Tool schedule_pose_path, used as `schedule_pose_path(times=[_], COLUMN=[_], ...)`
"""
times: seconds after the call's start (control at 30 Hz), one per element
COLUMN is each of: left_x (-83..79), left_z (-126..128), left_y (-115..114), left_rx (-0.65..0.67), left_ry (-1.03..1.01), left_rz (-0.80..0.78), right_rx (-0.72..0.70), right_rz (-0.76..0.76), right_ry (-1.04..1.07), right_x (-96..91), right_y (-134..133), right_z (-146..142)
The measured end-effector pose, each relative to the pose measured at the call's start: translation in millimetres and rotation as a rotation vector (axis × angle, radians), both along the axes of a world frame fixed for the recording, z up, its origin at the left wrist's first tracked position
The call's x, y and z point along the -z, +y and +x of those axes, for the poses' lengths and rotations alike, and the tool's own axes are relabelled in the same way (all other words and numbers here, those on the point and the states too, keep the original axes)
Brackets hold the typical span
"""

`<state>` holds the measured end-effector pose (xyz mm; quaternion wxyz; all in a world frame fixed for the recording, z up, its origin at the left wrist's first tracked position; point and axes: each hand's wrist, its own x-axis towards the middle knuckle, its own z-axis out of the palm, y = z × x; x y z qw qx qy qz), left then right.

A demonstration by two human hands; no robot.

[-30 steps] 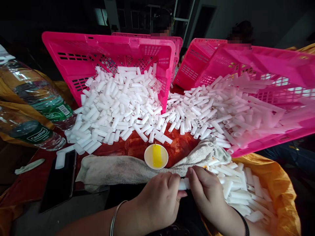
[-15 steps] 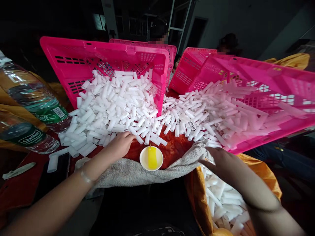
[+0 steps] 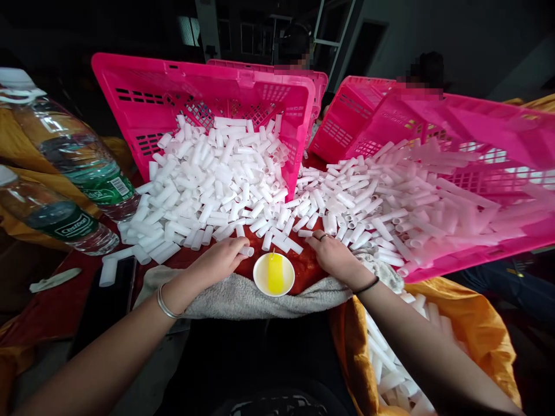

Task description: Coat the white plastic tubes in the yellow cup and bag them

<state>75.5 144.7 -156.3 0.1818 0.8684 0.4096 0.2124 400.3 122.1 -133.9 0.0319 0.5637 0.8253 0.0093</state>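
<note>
My left hand [image 3: 220,260] is closed around a short white plastic tube [image 3: 247,251], whose end sticks out past the fingertips, at the front of a heap of the same tubes [image 3: 208,185]. Opposite it, my right hand [image 3: 336,260], with a ring on one finger, pinches another white tube [image 3: 305,233] at its fingertips; part of the grip is hidden. Between the hands sits a small white dish [image 3: 259,281] with a yellow block [image 3: 274,274] in it, at the edge of the red tabletop [image 3: 299,268].
Pink crates [image 3: 199,75] lie tipped, spilling tubes. A grey towel [image 3: 208,303] drapes over the front edge. On the right an orange sack [image 3: 481,312] holds more tubes. Water bottles [image 3: 93,167] and a dark phone-like slab [image 3: 108,300] are on the left. Co-workers sit behind the crates.
My right hand has moved left from above the sack to the front of the heap and now pinches a tube. A tube now shows in my left hand. The view has shifted slightly.
</note>
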Motion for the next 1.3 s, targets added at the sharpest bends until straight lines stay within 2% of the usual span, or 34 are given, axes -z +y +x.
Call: schedule_pose_path(times=[0.1,0.2,0.27,0.33,0.4,0.47,0.57,0.63,0.77,0.87,1.03,1.2,1.3], left_x=[0.0,-0.7,-1.2,-0.8,1.7,6.5,16.0,21.2,25.0,25.1,26.3,25.6,24.9], left_z=[3,12,16,18,17,17,23,30,41,43,41,40,40], left_y=[-7,-9,-11,-17,-27,-39,-51,-54,-51,-50,-51,-51,-51], left_rx=[0.008,-0.001,-0.048,-0.093,-0.097,-0.064,-0.014,-0.012,-0.029,-0.041,-0.062,-0.061,-0.058], left_ry=[-0.077,-0.125,-0.147,-0.164,-0.179,-0.196,-0.182,-0.154,-0.142,-0.160,-0.193,-0.213,-0.220], left_rz=[-0.061,-0.071,-0.074,-0.090,-0.125,-0.152,-0.129,-0.091,-0.058,-0.059,-0.060,-0.081,-0.090], right_rx=[0.105,0.241,0.230,0.205,0.222,0.205,0.021,-0.084,-0.239,-0.318,-0.115,-0.271,-0.169], right_rz=[-0.051,-0.038,-0.055,-0.066,-0.008,0.056,0.014,-0.018,0.076,0.091,-0.075,-0.002,-0.072], right_ry=[0.057,0.087,0.098,0.108,0.182,0.440,0.946,1.069,0.999,0.971,1.030,1.008,1.057], right_x=[2.3,0.0,-3.0,-6.5,-9.4,-9.8,-1.6,9.4,30.4,34.8,31.4,31.3,31.7], right_y=[9,34,47,48,33,6,-36,-53,-62,-62,-66,-66,-67], right_z=[-13,-18,-17,-13,-10,-9,-17,-28,-43,-44,-42,-39,-40])
